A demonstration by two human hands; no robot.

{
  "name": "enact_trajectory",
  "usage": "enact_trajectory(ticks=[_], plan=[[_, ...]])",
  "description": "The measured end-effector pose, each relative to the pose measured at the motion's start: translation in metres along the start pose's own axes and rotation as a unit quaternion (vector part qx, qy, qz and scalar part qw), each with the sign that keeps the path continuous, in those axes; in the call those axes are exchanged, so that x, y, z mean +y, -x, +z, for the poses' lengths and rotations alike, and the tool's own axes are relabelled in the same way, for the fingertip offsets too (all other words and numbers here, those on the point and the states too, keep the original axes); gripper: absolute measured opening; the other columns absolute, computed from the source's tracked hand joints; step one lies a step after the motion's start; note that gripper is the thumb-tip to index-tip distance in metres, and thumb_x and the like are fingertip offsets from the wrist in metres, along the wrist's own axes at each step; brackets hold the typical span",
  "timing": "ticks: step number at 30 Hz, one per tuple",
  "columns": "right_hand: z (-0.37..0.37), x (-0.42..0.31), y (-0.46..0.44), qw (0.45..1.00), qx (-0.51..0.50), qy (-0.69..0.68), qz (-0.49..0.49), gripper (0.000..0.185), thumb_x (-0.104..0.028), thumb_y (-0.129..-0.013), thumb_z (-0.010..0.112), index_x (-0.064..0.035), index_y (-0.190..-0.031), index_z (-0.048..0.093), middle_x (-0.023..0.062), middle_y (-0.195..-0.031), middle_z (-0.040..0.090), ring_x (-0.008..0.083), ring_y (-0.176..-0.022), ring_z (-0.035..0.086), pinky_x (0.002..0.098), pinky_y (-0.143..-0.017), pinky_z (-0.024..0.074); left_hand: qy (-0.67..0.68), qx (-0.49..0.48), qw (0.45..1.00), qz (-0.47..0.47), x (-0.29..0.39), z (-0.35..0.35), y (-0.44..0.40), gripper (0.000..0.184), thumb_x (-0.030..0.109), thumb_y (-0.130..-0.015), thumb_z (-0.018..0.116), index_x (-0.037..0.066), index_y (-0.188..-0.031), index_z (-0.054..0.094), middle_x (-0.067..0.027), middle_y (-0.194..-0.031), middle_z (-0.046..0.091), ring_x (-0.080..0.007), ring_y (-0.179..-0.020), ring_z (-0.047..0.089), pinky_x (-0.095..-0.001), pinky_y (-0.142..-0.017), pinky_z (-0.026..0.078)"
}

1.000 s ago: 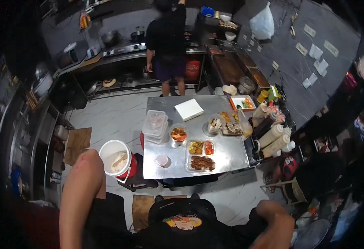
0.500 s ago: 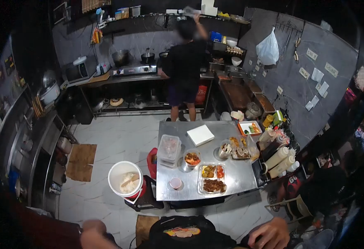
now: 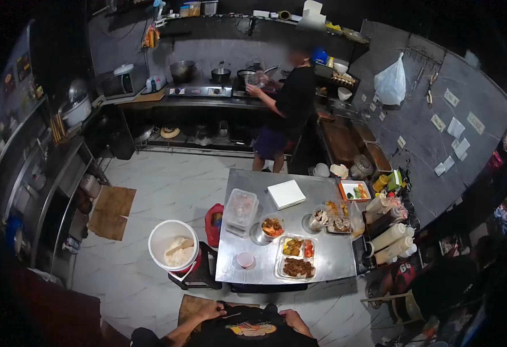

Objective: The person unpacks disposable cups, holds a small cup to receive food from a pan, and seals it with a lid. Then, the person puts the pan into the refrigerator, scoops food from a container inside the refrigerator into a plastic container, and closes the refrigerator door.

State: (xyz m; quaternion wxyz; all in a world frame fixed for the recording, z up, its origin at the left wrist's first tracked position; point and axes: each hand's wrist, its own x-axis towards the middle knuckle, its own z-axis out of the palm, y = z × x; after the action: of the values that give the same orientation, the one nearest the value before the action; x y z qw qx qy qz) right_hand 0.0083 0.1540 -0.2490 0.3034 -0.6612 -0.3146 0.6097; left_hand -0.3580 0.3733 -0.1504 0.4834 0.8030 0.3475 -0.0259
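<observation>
1. Fingers of the left hand (image 3: 212, 310) curl in at the edge of the black shirt (image 3: 250, 329); whether they grip anything, I cannot tell.
2. Right hand (image 3: 291, 318) is bent at the shirt's other side, too small in view to say whether its fingers are open or closed.
3. Shirt is worn on the body, between both hands, just short of the table (image 3: 262, 267).
4. Tray (image 3: 279, 254) of food sits near the table's close edge, cup (image 3: 244, 260) to its left.
5. Bucket (image 3: 158, 238) stands left of the table.
</observation>
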Motion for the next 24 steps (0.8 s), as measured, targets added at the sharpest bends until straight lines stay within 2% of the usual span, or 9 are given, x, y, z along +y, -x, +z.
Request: enact_trajectory(ticks=[1, 4, 7, 11, 13, 15, 17, 19, 24], plan=[[0.006, -0.059, 0.032, 0.974, 0.046, 0.217, -0.034, 0.011, -0.021, -0.081, 0.066, -0.0121, -0.085, 0.071, 0.0081, -0.084, 0.071, 0.0235, -0.076, 0.068, 0.0377, -0.069, 0.0520, 0.008, 0.015, 0.999, -0.046, -0.003, 0.005, -0.004, 0.036, 0.048, -0.081, 0.067, 0.012, -0.087, 0.068, -0.0130, -0.075, 0.065, -0.0271, -0.075, 0.065, -0.0411, -0.068, 0.048], [0.023, -0.128, 0.051, 0.927, 0.209, 0.309, 0.034, 0.012, -0.023, -0.083, 0.065, -0.0132, -0.086, 0.071, 0.0078, -0.084, 0.071, 0.0256, -0.081, 0.069, 0.0388, -0.069, 0.0523, 0.044, 0.065, 0.987, -0.143, 0.000, 0.013, -0.011, 0.027, 0.039, -0.079, 0.070, 0.012, -0.081, 0.067, -0.0088, -0.071, 0.065, -0.0249, -0.070, 0.065, -0.0381, -0.063, 0.048], [0.032, -0.132, 0.056, 0.897, 0.209, 0.389, -0.019, 0.013, -0.024, -0.083, 0.065, -0.0150, -0.088, 0.072, 0.0078, -0.084, 0.071, 0.0278, -0.083, 0.068, 0.0396, -0.071, 0.0525, 0.080, 0.103, 0.980, -0.149, -0.043, 0.060, -0.020, 0.025, 0.036, -0.078, 0.070, 0.012, -0.079, 0.065, -0.0072, -0.069, 0.064, -0.0217, -0.067, 0.063, -0.0369, -0.062, 0.048], [0.002, -0.111, 0.030, 0.917, 0.076, 0.390, -0.040, 0.017, -0.029, -0.082, 0.068, -0.0165, -0.093, 0.072, 0.0063, -0.085, 0.071, 0.0243, -0.080, 0.069, 0.0384, -0.073, 0.0523, 0.154, 0.115, 0.977, -0.093, -0.018, 0.036, -0.011, 0.018, 0.028, -0.080, 0.069, 0.010, -0.082, 0.066, -0.0054, -0.072, 0.065, -0.0171, -0.068, 0.063, -0.0338, -0.063, 0.048], [-0.011, -0.135, 0.026, 0.926, 0.104, 0.363, -0.031, 0.018, -0.026, -0.080, 0.070, -0.0142, -0.093, 0.072, 0.0057, -0.085, 0.072, 0.0201, -0.077, 0.068, 0.0343, -0.072, 0.0522, 0.218, 0.149, 0.962, -0.060, -0.008, 0.024, -0.006, 0.014, 0.021, -0.082, 0.068, 0.007, -0.083, 0.067, -0.0048, -0.073, 0.066, -0.0150, -0.069, 0.062, -0.0321, -0.064, 0.048], [-0.029, -0.162, 0.014, 0.970, 0.123, 0.203, -0.055, 0.020, -0.025, -0.080, 0.071, -0.0106, -0.093, 0.072, 0.0066, -0.085, 0.071, 0.0158, -0.077, 0.067, 0.0315, -0.071, 0.0517, 0.225, 0.199, 0.953, -0.045, 0.010, -0.014, -0.006, 0.012, 0.016, -0.085, 0.066, 0.004, -0.084, 0.066, -0.0034, -0.074, 0.066, -0.0118, -0.068, 0.060, -0.0289, -0.064, 0.047], [-0.041, -0.189, 0.003, 0.939, 0.195, 0.257, -0.115, 0.019, -0.022, -0.083, 0.070, -0.0053, -0.094, 0.070, 0.0069, -0.086, 0.071, 0.0127, -0.077, 0.066, 0.0303, -0.070, 0.0517, 0.236, 0.240, 0.941, -0.030, 0.038, -0.064, -0.009, 0.010, 0.011, -0.087, 0.064, 0.002, -0.085, 0.066, -0.0020, -0.074, 0.065, -0.0087, -0.068, 0.058, -0.0256, -0.063, 0.046], [-0.048, -0.213, -0.006, 0.931, 0.219, 0.161, -0.243, 0.017, -0.016, -0.086, 0.066, -0.0022, -0.096, 0.069, 0.0063, -0.087, 0.071, 0.0118, -0.077, 0.064, 0.0294, -0.072, 0.0514, 0.302, 0.258, 0.918, -0.009, 0.035, -0.089, -0.021, 0.011, 0.013, -0.089, 0.064, 0.002, -0.086, 0.065, -0.0005, -0.073, 0.064, -0.0060, -0.068, 0.056, -0.0226, -0.062, 0.045], [-0.036, -0.290, 0.022, 0.952, 0.212, 0.061, -0.212, 0.016, -0.011, -0.088, 0.064, -0.0009, -0.098, 0.068, 0.0049, -0.092, 0.069, 0.0113, -0.085, 0.062, 0.0268, -0.080, 0.0488, 0.367, 0.262, 0.892, 0.036, 0.060, -0.112, -0.023, 0.012, 0.013, -0.091, 0.064, 0.002, -0.085, 0.064, -0.0001, -0.072, 0.062, -0.0056, -0.066, 0.056, -0.0219, -0.063, 0.046]])
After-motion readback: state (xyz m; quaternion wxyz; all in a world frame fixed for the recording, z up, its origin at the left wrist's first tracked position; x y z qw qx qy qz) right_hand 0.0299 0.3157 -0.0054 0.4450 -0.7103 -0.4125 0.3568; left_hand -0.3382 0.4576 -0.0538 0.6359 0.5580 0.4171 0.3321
